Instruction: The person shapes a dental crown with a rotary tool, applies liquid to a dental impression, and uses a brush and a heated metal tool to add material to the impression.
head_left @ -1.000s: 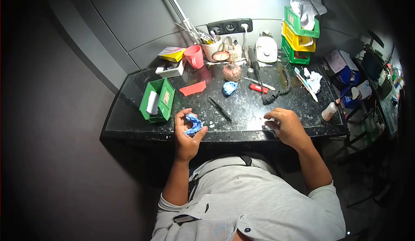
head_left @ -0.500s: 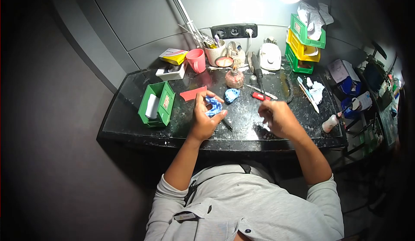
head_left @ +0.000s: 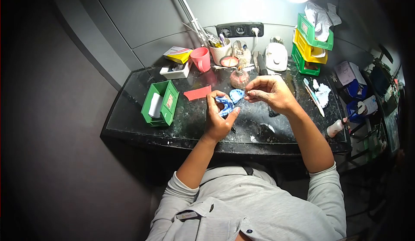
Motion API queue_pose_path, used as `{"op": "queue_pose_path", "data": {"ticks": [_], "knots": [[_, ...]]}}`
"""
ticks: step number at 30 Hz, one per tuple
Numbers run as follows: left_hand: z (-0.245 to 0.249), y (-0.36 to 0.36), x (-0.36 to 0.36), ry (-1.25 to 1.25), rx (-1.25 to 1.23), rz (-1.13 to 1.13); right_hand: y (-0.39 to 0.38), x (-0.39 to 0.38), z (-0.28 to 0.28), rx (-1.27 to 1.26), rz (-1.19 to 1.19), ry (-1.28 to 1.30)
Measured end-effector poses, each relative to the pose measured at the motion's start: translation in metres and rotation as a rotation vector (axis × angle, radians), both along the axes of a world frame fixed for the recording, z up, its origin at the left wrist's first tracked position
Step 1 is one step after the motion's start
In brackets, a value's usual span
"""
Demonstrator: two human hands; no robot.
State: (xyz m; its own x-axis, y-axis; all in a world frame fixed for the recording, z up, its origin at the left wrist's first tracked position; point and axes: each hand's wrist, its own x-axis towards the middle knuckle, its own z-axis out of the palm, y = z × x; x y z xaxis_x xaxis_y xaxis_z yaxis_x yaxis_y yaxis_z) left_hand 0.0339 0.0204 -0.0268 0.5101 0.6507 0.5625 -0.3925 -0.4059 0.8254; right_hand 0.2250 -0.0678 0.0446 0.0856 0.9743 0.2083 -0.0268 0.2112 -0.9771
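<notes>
My left hand [head_left: 217, 119] is raised over the middle of the dark marble bench [head_left: 129, 111] and holds a blue horseshoe-shaped dental cast [head_left: 225, 106] between thumb and fingers. My right hand [head_left: 271, 93] is just to its right, with the fingertips pinched together beside a second blue cast [head_left: 236, 95] that lies on the bench. Whether the pinch holds something small or touches that cast is too small to tell. A dark tool [head_left: 233, 129] on the bench is mostly hidden under my left hand.
A green bin [head_left: 161, 103] and a red wax sheet [head_left: 197, 93] lie to the left. A pink cup [head_left: 201, 58], a glass burner [head_left: 239, 77], a white device [head_left: 276, 51] and stacked bins [head_left: 312, 42] line the back. A white bottle [head_left: 335, 128] stands at the right edge.
Both hands have moved from the front edge toward the middle of the bench. My left hand carried the blue cast up and back; my right hand rose and came beside the second cast.
</notes>
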Motion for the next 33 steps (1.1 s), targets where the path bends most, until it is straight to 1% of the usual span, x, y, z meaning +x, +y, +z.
{"op": "queue_pose_path", "data": {"ticks": [1,2,3,6,7,9,13,15,16,18,21,28,30,31,33], "knots": [[0.0,0.001,-0.001,-0.007,0.006,-0.017,-0.001,-0.002,-0.001,-0.001,0.0,0.001],[0.001,0.003,-0.001,-0.051,-0.047,-0.053,-0.001,-0.004,-0.003,0.044,0.02,0.031],[0.001,0.004,-0.004,-0.049,-0.046,-0.053,-0.001,-0.005,-0.005,0.09,0.039,0.062],[0.005,0.005,-0.009,-0.069,-0.155,-0.021,-0.004,-0.009,-0.002,0.107,0.053,0.13],[0.006,0.005,-0.011,-0.07,-0.154,-0.02,-0.004,-0.01,-0.002,0.107,0.054,0.129],[0.007,0.004,-0.013,0.033,-0.157,-0.018,-0.004,-0.011,-0.001,0.094,0.075,0.147],[0.009,-0.002,-0.01,0.063,-0.11,-0.022,-0.007,-0.013,-0.002,0.07,0.071,0.188],[0.008,-0.001,-0.008,0.046,-0.018,0.016,-0.008,-0.012,-0.004,0.071,0.073,0.23],[0.008,-0.001,-0.008,0.047,-0.018,0.014,-0.009,-0.012,-0.005,0.07,0.071,0.232],[0.012,-0.004,-0.011,0.084,-0.178,-0.026,-0.009,-0.012,-0.005,0.086,0.072,0.246],[0.01,-0.002,-0.007,0.028,-0.17,-0.049,-0.008,-0.012,-0.006,0.093,0.069,0.243],[0.006,0.002,-0.011,0.028,-0.184,-0.11,-0.009,-0.013,-0.005,0.071,0.05,0.227],[0.008,0.003,-0.013,0.017,-0.232,-0.194,-0.008,-0.012,-0.006,0.057,0.041,0.214],[0.009,0.002,-0.013,0.017,-0.233,-0.194,-0.008,-0.012,-0.006,0.055,0.041,0.215],[0.011,0.0,-0.012,-0.056,-0.212,-0.297,-0.007,-0.012,-0.007,0.066,0.041,0.212]]}}
